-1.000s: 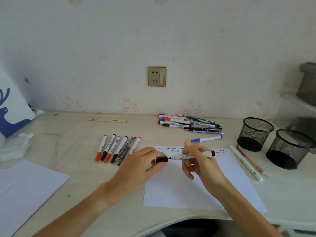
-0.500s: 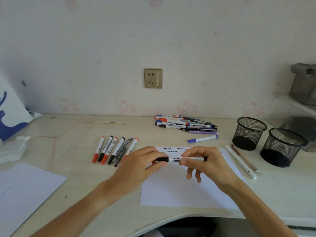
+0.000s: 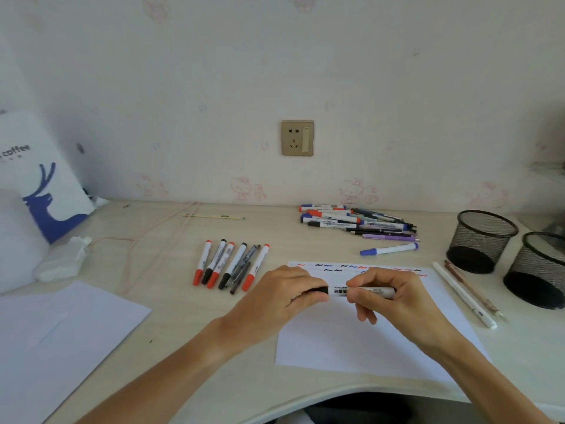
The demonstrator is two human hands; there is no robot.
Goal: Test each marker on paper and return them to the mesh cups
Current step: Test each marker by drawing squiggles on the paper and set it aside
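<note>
Marker (image 3: pixel 360 291) held level just above the paper (image 3: pixel 367 341), close to the body. Left hand (image 3: pixel 278 296) pinching the black cap end, right hand (image 3: pixel 394 296) curled round the white body. A moment ago cap off and tip bare; now cap pushed back on. Means this one looks tested and ready to put away. Further off on the counter (image 3: pixel 171 307), a row of markers (image 3: pixel 229 264) to the left. Two mesh cups (image 3: pixel 483 240) waiting to the right. Farthest back, a pile of pens (image 3: pixel 357 223) by the wall.

You hold a white marker (image 3: pixel 360 291) with a black cap; red, blue, black squiggles top the white paper (image 3: pixel 351 347); black mesh cups (image 3: pixel 483 240) right.
</note>
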